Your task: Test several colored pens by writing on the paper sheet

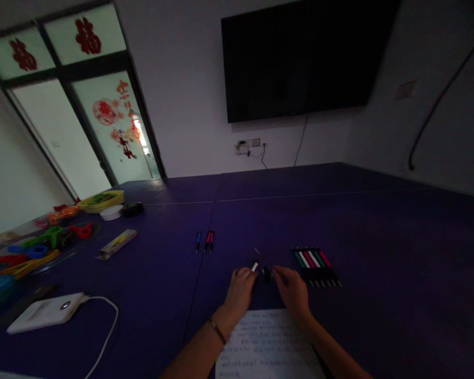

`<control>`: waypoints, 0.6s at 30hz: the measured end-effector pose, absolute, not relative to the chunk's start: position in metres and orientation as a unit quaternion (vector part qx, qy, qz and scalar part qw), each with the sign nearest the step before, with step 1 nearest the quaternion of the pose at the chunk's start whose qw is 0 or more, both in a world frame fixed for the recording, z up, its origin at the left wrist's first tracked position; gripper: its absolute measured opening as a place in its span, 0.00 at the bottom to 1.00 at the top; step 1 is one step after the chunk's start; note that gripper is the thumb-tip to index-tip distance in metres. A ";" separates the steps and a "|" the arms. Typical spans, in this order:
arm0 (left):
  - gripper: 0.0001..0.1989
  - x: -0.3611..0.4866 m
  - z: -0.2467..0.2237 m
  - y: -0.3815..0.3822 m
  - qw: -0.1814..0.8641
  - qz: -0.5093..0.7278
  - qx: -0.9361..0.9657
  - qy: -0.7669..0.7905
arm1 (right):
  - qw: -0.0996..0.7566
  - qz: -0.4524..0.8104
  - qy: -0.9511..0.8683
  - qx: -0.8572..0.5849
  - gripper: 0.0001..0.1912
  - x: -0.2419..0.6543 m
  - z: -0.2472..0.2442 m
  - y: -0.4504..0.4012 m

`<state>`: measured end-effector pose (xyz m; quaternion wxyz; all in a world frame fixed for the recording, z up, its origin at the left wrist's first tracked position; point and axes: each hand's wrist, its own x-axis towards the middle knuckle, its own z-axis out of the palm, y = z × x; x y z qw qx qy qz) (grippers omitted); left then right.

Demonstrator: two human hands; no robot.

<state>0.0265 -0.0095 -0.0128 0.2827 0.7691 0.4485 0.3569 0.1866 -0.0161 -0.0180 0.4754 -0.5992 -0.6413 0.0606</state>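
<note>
Gripped in the left hand (240, 288): one slim white pen barrel (255, 266). Right hand (292, 288) is beside a small black pen part (266, 273); its grip cannot be determined. Handwritten paper sheet (266, 345): 6 o'clock. Row of multicoloured, black-ended pens (316, 266): 3 o'clock. Blue pen (198, 242): 10 o'clock.

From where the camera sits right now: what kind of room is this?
Probably a meeting room or shared workroom, possibly at home. Signs: the large wall-mounted TV, the broad purple table with a visible seam, and the glazed door with red decorations.
</note>
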 end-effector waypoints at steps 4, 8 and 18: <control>0.13 0.017 -0.022 0.002 0.134 0.281 0.773 0.553 | 0.461 0.041 -0.663 -0.588 0.13 0.187 -0.012 -0.018; 0.14 0.008 -0.026 0.008 0.117 0.316 0.730 0.595 | 0.427 0.034 -0.687 -0.587 0.11 0.189 -0.011 -0.018; 0.08 -0.001 -0.012 0.019 0.347 0.625 0.479 0.510 | 0.317 0.069 -0.786 -0.527 0.11 0.181 -0.010 -0.023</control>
